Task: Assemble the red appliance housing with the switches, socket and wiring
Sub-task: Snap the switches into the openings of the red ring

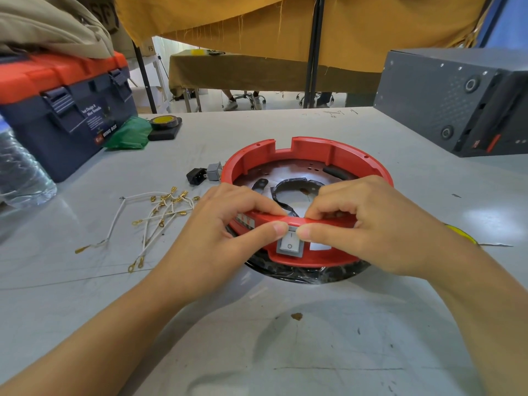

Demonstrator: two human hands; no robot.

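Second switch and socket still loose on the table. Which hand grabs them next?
Left, probably. The grey switch and black socket lie just outside the red housing on its left side, nearer the left hand. The right hand would have to cross over the housing.

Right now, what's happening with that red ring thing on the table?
A person is fitting a white rocker switch into the near wall of the red housing. Both hands grip the rim, the left hand and right hand pressing thumbs at the switch's top edge. A second grey switch, a black socket and loose white wires wait on the table.
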